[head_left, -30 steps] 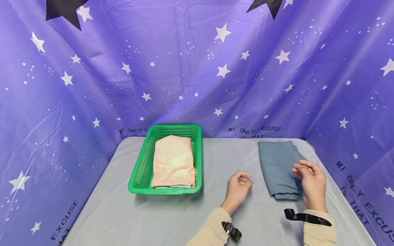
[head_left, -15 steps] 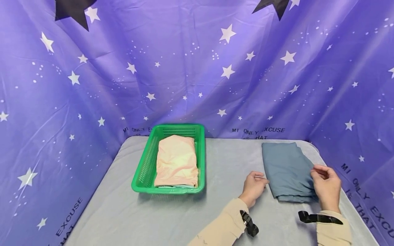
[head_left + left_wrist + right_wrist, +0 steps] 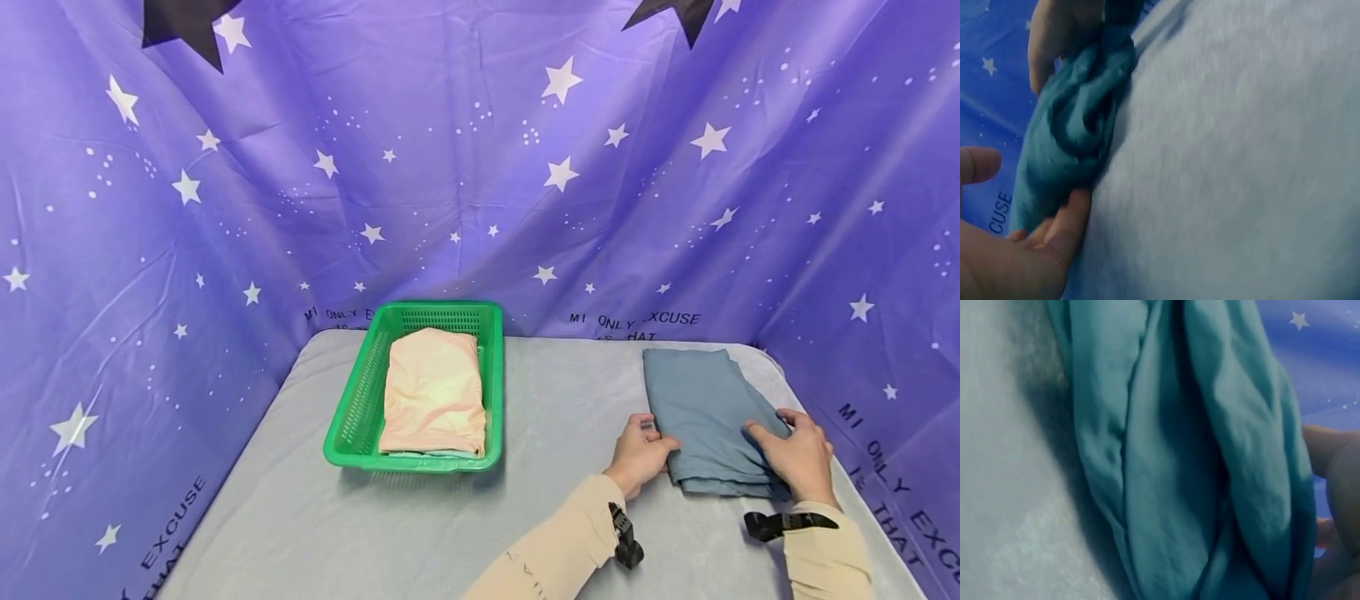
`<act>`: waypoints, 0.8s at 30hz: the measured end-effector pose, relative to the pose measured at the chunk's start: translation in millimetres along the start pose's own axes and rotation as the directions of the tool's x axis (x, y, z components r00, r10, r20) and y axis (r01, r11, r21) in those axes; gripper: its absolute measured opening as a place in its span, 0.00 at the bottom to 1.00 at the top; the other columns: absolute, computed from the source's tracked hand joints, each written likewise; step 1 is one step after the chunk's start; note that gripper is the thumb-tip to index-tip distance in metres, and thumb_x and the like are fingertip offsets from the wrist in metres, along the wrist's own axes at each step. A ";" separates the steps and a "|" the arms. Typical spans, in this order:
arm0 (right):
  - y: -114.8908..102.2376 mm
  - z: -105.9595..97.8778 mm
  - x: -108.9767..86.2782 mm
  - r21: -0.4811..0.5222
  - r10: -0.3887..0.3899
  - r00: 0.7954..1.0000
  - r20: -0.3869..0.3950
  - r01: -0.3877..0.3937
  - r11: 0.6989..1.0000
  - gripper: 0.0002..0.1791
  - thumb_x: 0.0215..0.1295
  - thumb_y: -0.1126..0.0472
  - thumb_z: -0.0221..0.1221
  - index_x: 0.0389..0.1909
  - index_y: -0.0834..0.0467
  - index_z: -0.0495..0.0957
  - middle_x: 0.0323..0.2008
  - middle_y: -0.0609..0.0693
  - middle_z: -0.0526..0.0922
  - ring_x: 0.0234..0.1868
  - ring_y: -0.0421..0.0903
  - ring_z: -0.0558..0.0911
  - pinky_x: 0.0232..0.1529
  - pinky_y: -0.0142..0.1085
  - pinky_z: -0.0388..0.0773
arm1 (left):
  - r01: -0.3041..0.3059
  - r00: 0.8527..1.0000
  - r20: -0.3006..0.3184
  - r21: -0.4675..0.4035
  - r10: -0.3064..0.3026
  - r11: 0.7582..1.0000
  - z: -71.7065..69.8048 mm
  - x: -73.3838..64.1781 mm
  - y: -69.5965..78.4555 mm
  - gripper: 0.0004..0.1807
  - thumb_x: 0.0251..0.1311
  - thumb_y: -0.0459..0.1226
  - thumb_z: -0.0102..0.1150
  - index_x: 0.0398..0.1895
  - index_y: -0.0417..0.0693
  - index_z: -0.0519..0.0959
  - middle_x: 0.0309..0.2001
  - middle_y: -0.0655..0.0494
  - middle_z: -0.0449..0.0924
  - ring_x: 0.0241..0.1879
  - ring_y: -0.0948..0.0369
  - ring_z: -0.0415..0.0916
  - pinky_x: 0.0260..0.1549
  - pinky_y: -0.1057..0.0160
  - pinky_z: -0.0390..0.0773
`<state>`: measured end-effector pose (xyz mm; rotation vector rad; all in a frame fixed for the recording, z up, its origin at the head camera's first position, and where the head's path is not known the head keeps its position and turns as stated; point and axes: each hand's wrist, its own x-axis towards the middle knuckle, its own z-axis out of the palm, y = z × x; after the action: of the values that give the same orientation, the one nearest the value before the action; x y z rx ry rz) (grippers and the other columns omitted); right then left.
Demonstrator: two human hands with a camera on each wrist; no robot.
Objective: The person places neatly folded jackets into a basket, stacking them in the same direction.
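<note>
A folded blue-grey garment lies on the right part of the table, its layered edge facing me. My left hand is at its left side. In the left wrist view, the left fingers touch the garment's edge low down, while the thumb stands apart from the cloth. On the other side, my right hand holds the garment's right edge, thumb lying over the top and fingers around the outer side. Loose folds fill the right wrist view, hiding part of that hand.
A green plastic basket stands left of centre, with a folded pale pink cloth inside over a light green one. Grey fabric covers the table. A purple star-patterned curtain hangs around the back and sides.
Both hands have moved to the garment, the left reaching its left side and the right its right side. The right thumb has come over the cloth. The head view has shifted slightly.
</note>
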<state>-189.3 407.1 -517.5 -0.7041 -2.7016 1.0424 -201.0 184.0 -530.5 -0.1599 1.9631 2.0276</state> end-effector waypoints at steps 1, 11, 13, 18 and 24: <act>1.8 -0.7 2.1 -0.007 0.015 0.999 0.028 -0.015 1.000 0.45 0.72 0.45 0.56 0.74 0.73 0.54 0.70 0.81 0.56 0.69 0.81 0.55 0.67 0.69 0.57 | 0.004 1.000 0.004 0.004 -0.004 1.000 0.2 2.0 0.2 0.24 0.59 0.33 0.69 0.58 0.54 0.76 0.39 0.58 0.85 0.30 0.58 0.82 0.34 0.53 0.86; 11.5 -7.4 12.9 0.001 0.093 0.977 0.190 -0.095 0.996 0.52 0.73 0.40 0.53 0.76 0.76 0.42 0.72 0.84 0.49 0.70 0.80 0.56 0.66 0.68 0.61 | 0.022 1.000 0.009 0.007 -0.022 1.000 -0.4 16.7 -3.2 0.18 0.58 0.35 0.72 0.51 0.53 0.80 0.34 0.59 0.89 0.21 0.59 0.82 0.28 0.56 0.88; 11.7 -9.5 14.3 0.013 0.078 0.974 0.213 -0.082 0.997 0.52 0.73 0.41 0.53 0.74 0.78 0.43 0.71 0.84 0.49 0.69 0.80 0.57 0.67 0.68 0.61 | 0.020 1.000 0.019 0.005 -0.020 1.000 -1.5 18.0 -4.3 0.17 0.58 0.36 0.72 0.50 0.52 0.80 0.36 0.58 0.89 0.23 0.59 0.83 0.27 0.57 0.87; 8.5 -13.0 16.1 0.006 0.058 0.939 0.339 -0.064 0.998 0.54 0.74 0.39 0.50 0.74 0.81 0.41 0.70 0.86 0.47 0.69 0.80 0.57 0.68 0.67 0.62 | 0.020 0.999 0.041 0.052 -0.022 0.998 -7.0 21.5 -5.9 0.17 0.60 0.40 0.72 0.51 0.50 0.82 0.38 0.59 0.88 0.26 0.60 0.83 0.24 0.59 0.86; 3.8 -11.4 14.0 -0.039 -0.019 0.919 0.394 0.037 0.999 0.52 0.74 0.36 0.49 0.69 0.84 0.54 0.66 0.87 0.58 0.63 0.79 0.67 0.61 0.63 0.71 | 0.005 0.999 0.047 0.107 -0.010 0.994 -9.6 24.8 -5.5 0.10 0.62 0.44 0.70 0.43 0.54 0.84 0.30 0.62 0.81 0.22 0.66 0.74 0.19 0.67 0.75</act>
<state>-196.6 423.0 -511.8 -0.5031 -3.0708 1.2341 -224.1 178.2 -543.6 -0.0937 2.0330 1.8987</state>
